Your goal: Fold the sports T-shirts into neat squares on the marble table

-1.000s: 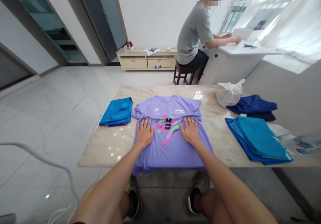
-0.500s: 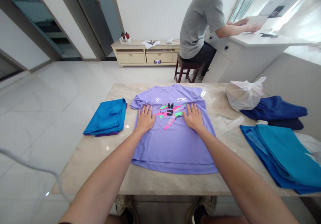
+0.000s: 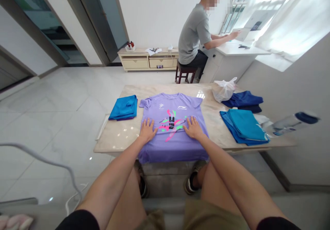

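Note:
A purple T-shirt (image 3: 172, 144) with a bright pink, green and black print lies face up on the marble-look table (image 3: 118, 133). Its collar points away from me, and its hem hangs over the near table edge. My left hand (image 3: 147, 131) rests flat on the shirt's left side, fingers spread. On the right side of the print, my right hand (image 3: 193, 128) also lies flat with fingers apart. Left of the shirt sits a folded blue cloth (image 3: 124, 107), with a bit of purple showing under it.
At the table's right are a folded teal-blue garment (image 3: 246, 125), a dark blue garment (image 3: 243, 100), a white plastic bag (image 3: 223, 89) and a clear bottle (image 3: 291, 124). Beyond, a person in grey (image 3: 193, 34) sits on a stool (image 3: 185, 72) at a white counter. A low cabinet (image 3: 135, 63) stands behind.
The shirt has slid towards me, so its hem now drops over the near edge. Both hands stay flat on it. My view has pulled back, showing my legs and the bottle.

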Available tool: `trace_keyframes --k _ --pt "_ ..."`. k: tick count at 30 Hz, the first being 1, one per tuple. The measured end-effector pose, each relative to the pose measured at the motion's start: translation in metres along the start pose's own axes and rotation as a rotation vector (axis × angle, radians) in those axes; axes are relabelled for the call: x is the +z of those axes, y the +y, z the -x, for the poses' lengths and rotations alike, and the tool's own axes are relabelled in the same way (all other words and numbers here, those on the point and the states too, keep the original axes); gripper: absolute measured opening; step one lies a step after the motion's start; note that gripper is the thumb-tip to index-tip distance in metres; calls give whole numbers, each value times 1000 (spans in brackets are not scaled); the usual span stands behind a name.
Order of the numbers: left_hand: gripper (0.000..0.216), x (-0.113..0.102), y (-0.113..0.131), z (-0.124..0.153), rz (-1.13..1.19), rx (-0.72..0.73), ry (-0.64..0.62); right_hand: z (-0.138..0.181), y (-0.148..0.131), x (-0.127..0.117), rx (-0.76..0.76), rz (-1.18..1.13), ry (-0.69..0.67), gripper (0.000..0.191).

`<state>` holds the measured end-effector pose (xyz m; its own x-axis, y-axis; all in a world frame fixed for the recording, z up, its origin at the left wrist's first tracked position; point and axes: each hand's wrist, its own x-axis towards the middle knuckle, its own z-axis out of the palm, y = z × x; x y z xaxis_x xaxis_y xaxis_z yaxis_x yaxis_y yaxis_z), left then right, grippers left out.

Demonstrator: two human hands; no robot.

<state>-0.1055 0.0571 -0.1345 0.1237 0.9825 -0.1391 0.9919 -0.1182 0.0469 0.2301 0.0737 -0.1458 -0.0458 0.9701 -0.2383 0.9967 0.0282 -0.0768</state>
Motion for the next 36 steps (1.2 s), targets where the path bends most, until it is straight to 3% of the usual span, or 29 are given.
trace_keyframes --k 5,11,15,24,36 --pt "81 -18 -9 57 -41 98 -157 53 6 -25 -64 37 -215 92" --pt "71 -29 -14 89 -66 131 -219 81 18 -46 -123 52 -276 67" --pt "68 -32 -13 102 -69 162 -224 93 19 -51 -131 81 -279 63" --pt "62 -43 -17 103 -91 186 -245 104 14 -50 -136 105 -227 64" --pt "73 -52 -5 97 -125 170 -307 93 11 -48 -90 56 -261 63"
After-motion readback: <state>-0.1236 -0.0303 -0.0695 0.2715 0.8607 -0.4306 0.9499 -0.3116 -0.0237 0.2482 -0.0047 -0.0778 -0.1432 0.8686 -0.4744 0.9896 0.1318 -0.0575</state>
